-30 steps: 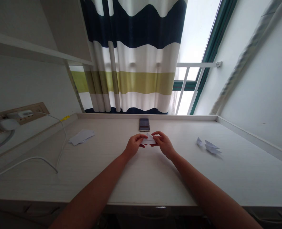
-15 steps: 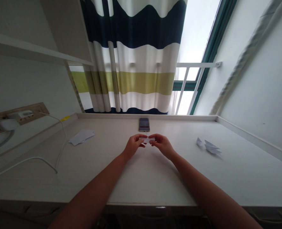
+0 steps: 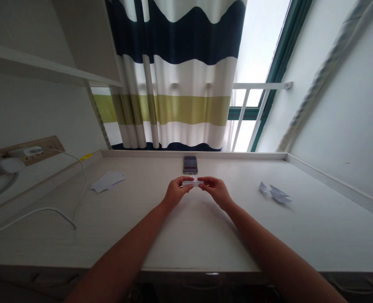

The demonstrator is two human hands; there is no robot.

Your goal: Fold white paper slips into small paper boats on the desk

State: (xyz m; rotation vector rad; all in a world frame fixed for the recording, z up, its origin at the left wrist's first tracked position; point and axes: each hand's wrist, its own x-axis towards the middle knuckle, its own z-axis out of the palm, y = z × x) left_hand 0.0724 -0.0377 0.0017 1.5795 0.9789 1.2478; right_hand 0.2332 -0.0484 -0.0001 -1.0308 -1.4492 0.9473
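Both hands meet over the middle of the pale wooden desk [image 3: 186, 235]. My left hand [image 3: 175, 192] and my right hand [image 3: 216, 190] pinch the two ends of a small folded white paper [image 3: 192, 183], which now shows as a thin flat strip between the fingertips. The fingers of both hands are curled closed on it. A phone [image 3: 190, 164] lies flat just beyond the hands, screen up.
Loose white sheets [image 3: 107, 180] lie at the left of the desk. Folded paper shapes [image 3: 276, 193] sit at the right. A white cable [image 3: 63, 210] runs from a wall socket [image 3: 22, 153] across the left side. A striped curtain [image 3: 176, 75] and window stand behind.
The paper between my fingers went from a raised triangular shape to a narrow flattened strip. Both hands stayed in place, shifting only slightly.
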